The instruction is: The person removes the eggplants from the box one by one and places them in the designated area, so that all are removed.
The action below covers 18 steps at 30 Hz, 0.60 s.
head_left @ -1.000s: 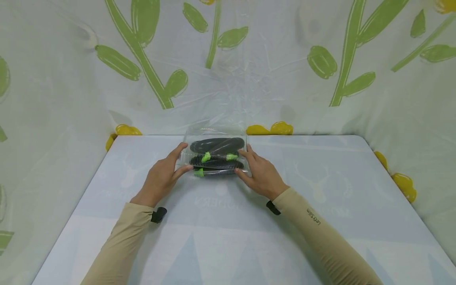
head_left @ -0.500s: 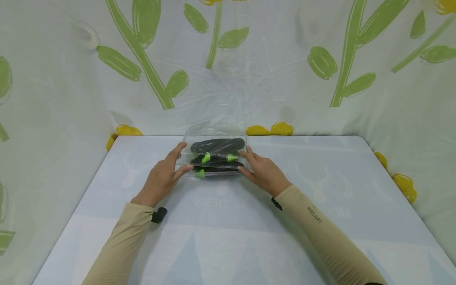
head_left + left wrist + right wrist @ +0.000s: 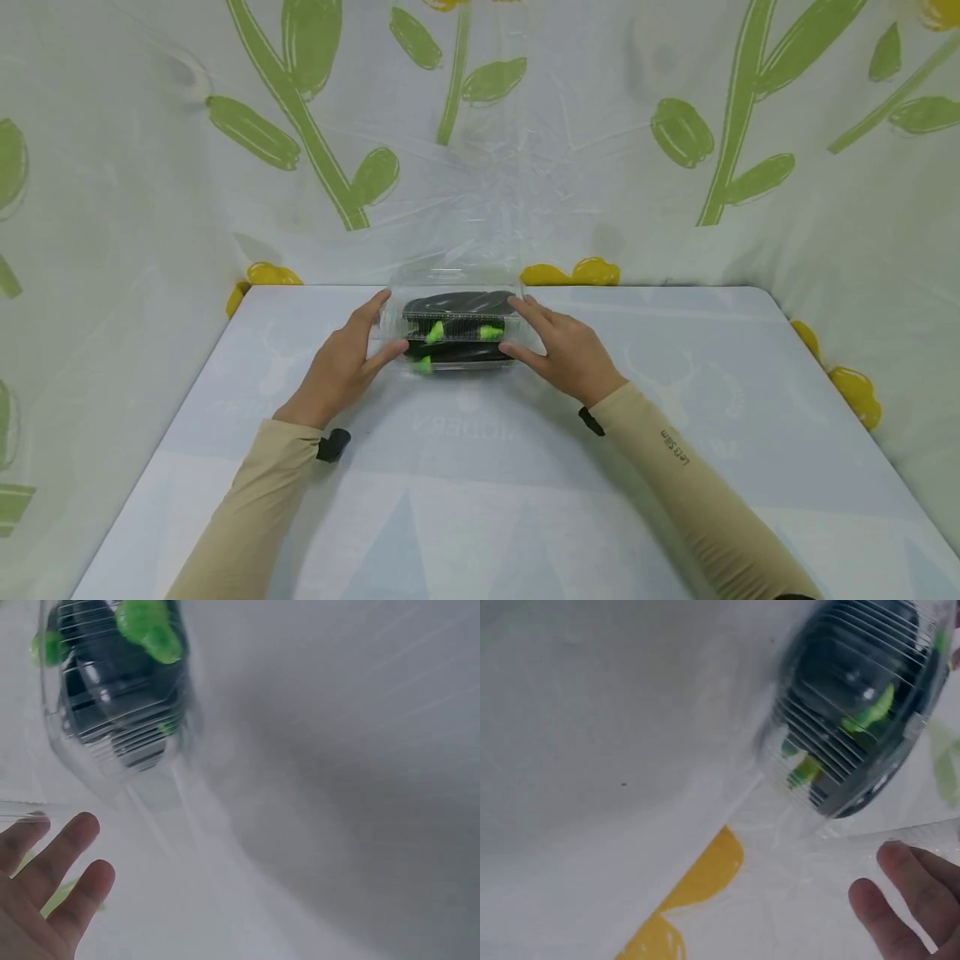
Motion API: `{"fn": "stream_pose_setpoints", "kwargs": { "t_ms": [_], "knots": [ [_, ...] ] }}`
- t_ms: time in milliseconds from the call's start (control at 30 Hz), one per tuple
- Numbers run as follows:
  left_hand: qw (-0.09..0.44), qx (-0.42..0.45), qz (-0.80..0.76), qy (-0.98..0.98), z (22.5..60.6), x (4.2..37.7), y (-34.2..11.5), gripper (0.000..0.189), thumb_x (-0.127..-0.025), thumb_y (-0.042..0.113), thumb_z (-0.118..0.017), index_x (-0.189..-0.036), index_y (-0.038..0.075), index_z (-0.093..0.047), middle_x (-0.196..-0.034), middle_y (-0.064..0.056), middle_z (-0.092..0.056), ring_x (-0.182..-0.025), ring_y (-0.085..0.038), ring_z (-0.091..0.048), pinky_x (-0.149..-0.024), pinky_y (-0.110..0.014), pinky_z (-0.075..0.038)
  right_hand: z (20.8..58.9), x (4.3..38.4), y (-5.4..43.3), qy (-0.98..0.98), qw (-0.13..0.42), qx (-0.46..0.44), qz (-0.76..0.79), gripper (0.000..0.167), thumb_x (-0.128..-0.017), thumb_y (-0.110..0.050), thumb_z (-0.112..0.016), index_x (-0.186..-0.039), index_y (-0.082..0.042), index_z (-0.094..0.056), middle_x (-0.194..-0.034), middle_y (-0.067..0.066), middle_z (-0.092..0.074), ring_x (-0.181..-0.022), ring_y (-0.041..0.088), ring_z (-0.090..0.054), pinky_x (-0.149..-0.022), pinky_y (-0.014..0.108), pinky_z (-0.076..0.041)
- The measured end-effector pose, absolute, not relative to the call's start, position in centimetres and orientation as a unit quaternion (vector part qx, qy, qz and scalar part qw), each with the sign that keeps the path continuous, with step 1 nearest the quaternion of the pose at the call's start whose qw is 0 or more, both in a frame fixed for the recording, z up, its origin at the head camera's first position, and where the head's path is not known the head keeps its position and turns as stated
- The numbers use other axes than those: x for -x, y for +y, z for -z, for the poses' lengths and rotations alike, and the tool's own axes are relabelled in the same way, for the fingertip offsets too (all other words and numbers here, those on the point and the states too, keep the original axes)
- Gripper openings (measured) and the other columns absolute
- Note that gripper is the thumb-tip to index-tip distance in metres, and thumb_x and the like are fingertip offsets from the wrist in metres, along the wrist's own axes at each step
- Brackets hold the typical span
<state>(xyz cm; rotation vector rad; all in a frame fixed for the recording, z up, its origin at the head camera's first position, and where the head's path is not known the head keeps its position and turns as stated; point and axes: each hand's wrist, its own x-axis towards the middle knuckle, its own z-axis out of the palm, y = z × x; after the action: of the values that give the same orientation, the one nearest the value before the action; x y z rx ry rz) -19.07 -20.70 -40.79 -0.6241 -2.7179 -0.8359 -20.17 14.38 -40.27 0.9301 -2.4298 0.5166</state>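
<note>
A clear plastic clamshell box (image 3: 450, 367) sits at the back middle of the table, holding several dark eggplants (image 3: 457, 352) with bright green caps. Its lid (image 3: 450, 275) stands partly raised at the back. My left hand (image 3: 333, 379) holds the box's left side, thumb at the front corner and fingers up along the lid's side. On the opposite side, my right hand (image 3: 573, 358) holds the right edge, thumb low and fingers higher. In the left wrist view, fingertips (image 3: 86, 825) touch the lid's edge; the thumb is hidden there. The right wrist view shows fingers (image 3: 922, 892) against the lid edge.
The box stands on a pale table (image 3: 480, 517) with a faint print. Behind it hangs a white plastic curtain (image 3: 570, 192) with green leaves and yellow flowers, close to the table's back edge.
The lid's front edge has risen and tilted back slightly. My right hand has shifted a little to the right and up, its fingers going higher along the lid. My left hand barely moved.
</note>
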Motion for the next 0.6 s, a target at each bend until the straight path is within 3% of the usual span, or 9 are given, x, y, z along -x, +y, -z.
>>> {"fn": "stream_pose_setpoints", "kwargs": {
  "t_ms": [200,300,533,600],
  "knots": [
    [0.107,0.193,0.293,-0.93,39.4,20.6,-21.0,0.081,-0.102,0.05,-0.056,-0.164,0.017,-0.016,-0.159,-0.017,-0.038,-0.141,-0.038,-0.042,-0.114,-0.058,-0.035,38.8,21.1,14.6,-0.902,0.187,-0.281,-0.269,0.071,-0.1,-0.044,-0.064,-0.159,-0.019,-0.034,-0.148,0.012,-0.054,-0.131,0.031,-0.055,-0.105,0.05,-0.048],
    [0.098,0.181,0.3,-0.931,39.1,21.4,-21.1,0.079,-0.104,0.053,-0.051,-0.164,0.016,-0.016,-0.161,-0.014,-0.036,-0.144,-0.035,-0.039,-0.117,-0.056,-0.031,38.1,21.9,14.6,-0.897,0.165,-0.264,-0.314,0.068,-0.102,-0.044,-0.06,-0.16,-0.021,-0.032,-0.151,0.009,-0.051,-0.132,0.028,-0.054,-0.109,0.047,-0.045],
    [0.051,0.153,0.364,-0.917,38.3,23.3,-21.2,0.078,-0.105,0.059,-0.04,-0.165,0.017,-0.011,-0.163,-0.01,-0.032,-0.144,-0.033,-0.039,-0.116,-0.055,-0.033,37.2,24.0,14.3,-0.882,0.133,-0.24,-0.383,0.066,-0.105,-0.043,-0.054,-0.16,-0.019,-0.027,-0.147,0.014,-0.054,-0.122,0.036,-0.061,-0.101,0.05,-0.051],
    [0.044,0.152,0.387,-0.908,38.1,24.0,-21.3,0.079,-0.105,0.059,-0.04,-0.165,0.017,-0.011,-0.164,-0.008,-0.031,-0.144,-0.032,-0.04,-0.117,-0.053,-0.033,37.0,24.7,14.1,-0.876,0.127,-0.239,-0.399,0.066,-0.106,-0.04,-0.055,-0.161,-0.018,-0.025,-0.149,0.015,-0.051,-0.126,0.037,-0.058,-0.101,0.052,-0.052]
  ]
}}
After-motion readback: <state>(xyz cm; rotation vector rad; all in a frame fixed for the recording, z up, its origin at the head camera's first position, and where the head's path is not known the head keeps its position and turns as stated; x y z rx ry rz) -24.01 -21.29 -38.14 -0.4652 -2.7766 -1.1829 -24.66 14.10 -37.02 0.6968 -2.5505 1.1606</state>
